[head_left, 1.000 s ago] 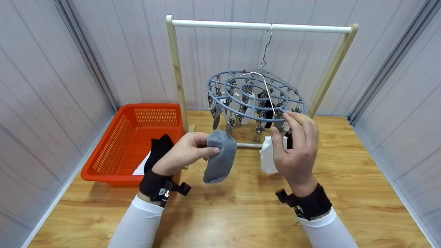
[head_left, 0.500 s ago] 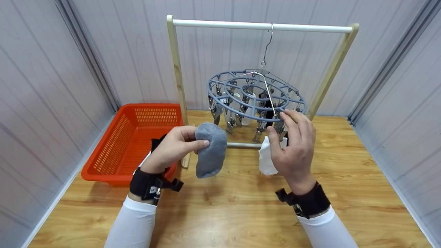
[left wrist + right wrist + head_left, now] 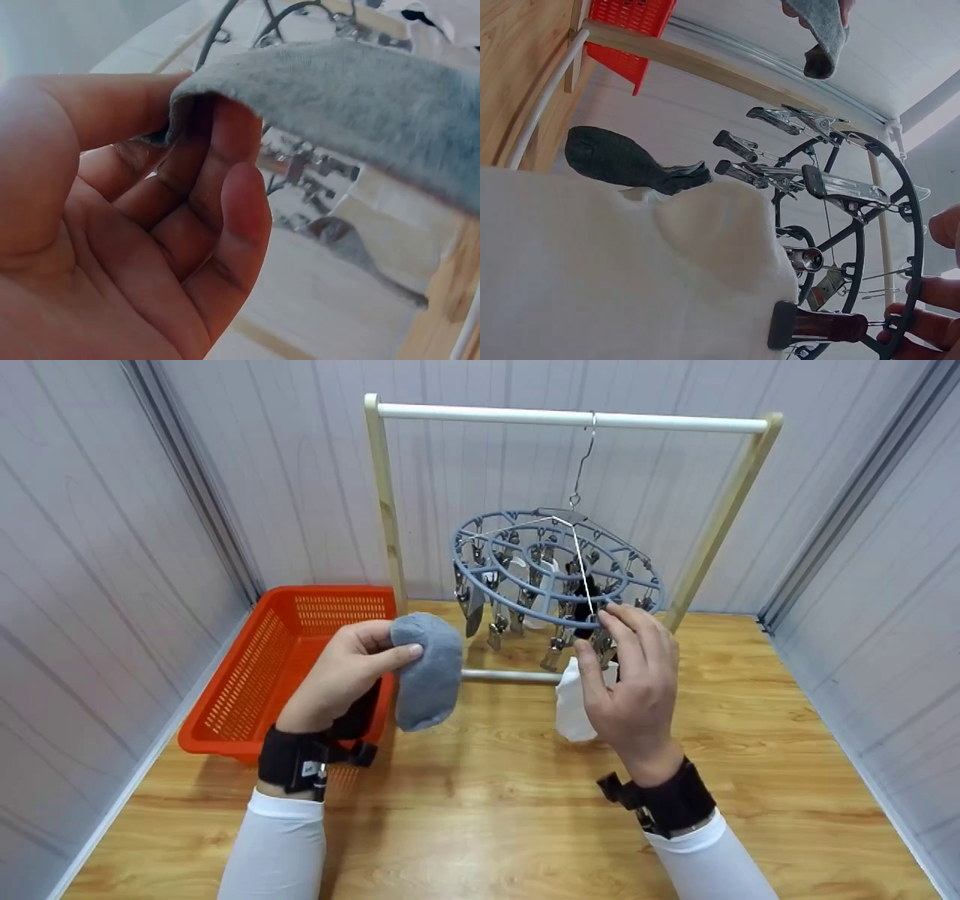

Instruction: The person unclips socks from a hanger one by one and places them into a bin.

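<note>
My left hand (image 3: 349, 664) pinches a grey sock (image 3: 429, 671) by its opening between thumb and fingers, and the sock hangs down. In the left wrist view the same sock (image 3: 337, 97) stretches rightward from the fingertips. My right hand (image 3: 634, 682) is at the front right rim of a round blue-grey clip hanger (image 3: 517, 604), its fingertips touching the ring with the thumb apart. Below that hand a white sock (image 3: 574, 709) hangs from a clip (image 3: 817, 328), partly hidden by the hand. Farther back, a dark sock (image 3: 626, 157) and other socks hang from the clips.
The hanger hooks onto the white rail (image 3: 487, 414) of a wooden-sided stand. An orange basket (image 3: 225, 675) stands at the left with a black item (image 3: 356, 716) inside, mostly behind the left arm. Several bare metal clips (image 3: 495, 634) dangle from the ring. Panelled walls enclose the wooden tabletop (image 3: 487, 817).
My left hand has moved left and slightly up with the grey sock, away from the hanger. The right hand has shifted slightly left at the rim, and the hanger has turned a little.
</note>
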`<state>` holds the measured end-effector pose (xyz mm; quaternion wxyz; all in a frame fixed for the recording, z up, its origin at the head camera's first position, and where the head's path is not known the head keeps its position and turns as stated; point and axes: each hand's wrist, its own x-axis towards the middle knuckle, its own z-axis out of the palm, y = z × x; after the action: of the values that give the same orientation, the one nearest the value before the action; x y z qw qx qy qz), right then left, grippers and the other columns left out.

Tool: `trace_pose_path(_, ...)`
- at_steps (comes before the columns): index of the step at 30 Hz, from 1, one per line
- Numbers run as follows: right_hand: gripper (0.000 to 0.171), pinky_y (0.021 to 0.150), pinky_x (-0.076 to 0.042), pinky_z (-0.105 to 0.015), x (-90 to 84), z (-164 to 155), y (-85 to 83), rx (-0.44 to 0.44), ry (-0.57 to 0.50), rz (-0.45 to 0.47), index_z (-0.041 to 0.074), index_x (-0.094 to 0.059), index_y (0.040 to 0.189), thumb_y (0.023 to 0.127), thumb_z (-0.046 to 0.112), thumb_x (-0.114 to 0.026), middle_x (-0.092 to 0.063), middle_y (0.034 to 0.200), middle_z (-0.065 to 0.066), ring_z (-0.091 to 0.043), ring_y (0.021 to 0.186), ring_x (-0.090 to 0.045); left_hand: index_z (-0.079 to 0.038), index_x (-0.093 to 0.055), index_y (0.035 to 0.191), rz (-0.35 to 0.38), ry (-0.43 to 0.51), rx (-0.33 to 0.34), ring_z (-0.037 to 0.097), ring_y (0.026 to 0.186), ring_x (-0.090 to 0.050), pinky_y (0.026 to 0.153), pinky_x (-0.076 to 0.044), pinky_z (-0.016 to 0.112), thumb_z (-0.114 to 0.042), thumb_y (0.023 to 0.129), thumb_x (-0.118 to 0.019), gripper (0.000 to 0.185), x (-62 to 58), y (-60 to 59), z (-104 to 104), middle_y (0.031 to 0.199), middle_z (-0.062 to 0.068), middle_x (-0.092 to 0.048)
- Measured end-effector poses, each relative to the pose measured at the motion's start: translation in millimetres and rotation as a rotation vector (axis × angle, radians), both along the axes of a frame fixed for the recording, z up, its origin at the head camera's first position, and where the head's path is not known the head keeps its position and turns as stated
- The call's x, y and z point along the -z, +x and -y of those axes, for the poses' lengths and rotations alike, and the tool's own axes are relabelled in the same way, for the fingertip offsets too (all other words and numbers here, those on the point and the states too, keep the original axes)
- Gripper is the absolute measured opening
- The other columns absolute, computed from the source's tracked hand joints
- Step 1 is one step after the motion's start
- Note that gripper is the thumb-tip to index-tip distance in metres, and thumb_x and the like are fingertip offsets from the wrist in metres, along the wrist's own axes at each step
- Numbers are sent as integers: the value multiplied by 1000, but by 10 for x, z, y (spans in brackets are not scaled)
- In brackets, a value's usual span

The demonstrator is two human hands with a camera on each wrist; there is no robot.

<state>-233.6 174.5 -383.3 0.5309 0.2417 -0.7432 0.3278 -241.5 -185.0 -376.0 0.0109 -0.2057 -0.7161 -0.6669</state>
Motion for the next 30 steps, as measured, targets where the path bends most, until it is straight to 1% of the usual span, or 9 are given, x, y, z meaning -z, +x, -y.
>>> trace_pose_path(4, 38, 120, -40, -55, -3, 8, 3, -5, 6, -3, -4, -76, 130, 103, 22, -76, -73, 134, -21, -42, 131, -63, 4, -77, 118, 3, 27, -75, 19, 85, -68, 78, -60, 32, -9, 106, -77, 18, -10, -12, 133, 97, 8, -75)
trace_pose_path(9, 38, 121, -40, -55, -3, 15, 7, -9, 13, 0, -4, -76, 129, 103, 23, -76, -74, 132, -22, -42, 130, -64, 0, -71, 128, 71, -3, -218, 20, 99, -67, 86, -58, 32, -17, 111, -71, 25, -15, -31, 296, 111, 7, -73)
trace_pose_path(12, 38, 121, -40, -55, -1, 15, 11, -8, 15, 1, -4, -76, 129, 103, 23, -75, -74, 132, -21, -42, 130, -64, 0, -66, 131, 108, -78, -306, 23, 106, -64, 89, -56, 32, -23, 114, -67, 28, -8, -52, 382, 117, 10, -69)
trace_pose_path(15, 38, 121, -40, -55, 2, 14, 15, -8, 16, 6, -4, -76, 130, 104, 24, -75, -74, 132, -21, -42, 131, -64, 1, -61, 134, 114, -167, -369, 25, 111, -61, 94, -52, 35, -24, 116, -61, 30, 18, -81, 465, 125, 14, -65)
trace_pose_path(18, 39, 122, -39, -55, 5, 10, 17, -4, 22, 17, -4, -76, 130, 104, 24, -75, -73, 133, -21, -41, 131, -63, 1, -58, 132, 105, -261, -418, 27, 112, -56, 95, -47, 39, -21, 117, -56, 27, 59, -110, 537, 124, 16, -59)
trace_pose_path(22, 39, 122, -39, -55, 6, 10, 19, -1, 26, 22, -4, -75, 130, 104, 25, -75, -73, 133, -21, -42, 132, -63, 3, -59, 136, 142, -367, -410, 31, 114, -56, 96, -46, 43, -16, 118, -51, 27, 106, -136, 592, 126, 20, -60)
trace_pose_path(26, 39, 121, -40, -55, 3, 14, 23, -4, 23, 13, -5, -76, 130, 104, 24, -75, -74, 132, -21, -43, 131, -63, 3, -58, 147, 189, -442, -334, 34, 119, -61, 99, -50, 45, -11, 117, -47, 35, 175, -177, 610, 135, 24, -65)
trace_pose_path(28, 39, 120, -40, -55, 6, 16, 29, -6, 22, 13, -5, -76, 130, 103, 23, -76, -74, 132, -21, -43, 131, -63, 4, -57, 149, 198, -472, -301, 36, 120, -61, 100, -51, 46, -8, 116, -46, 37, 229, -209, 618, 136, 26, -65)
trace_pose_path(30, 38, 120, -40, -55, 8, 18, 31, -7, 22, 12, -5, -76, 130, 103, 22, -76, -74, 132, -20, -43, 131, -63, 6, -51, 157, 212, -530, -280, 40, 131, -59, 107, -50, 51, -7, 115, -47, 44, 268, -233, 632, 147, 30, -61)
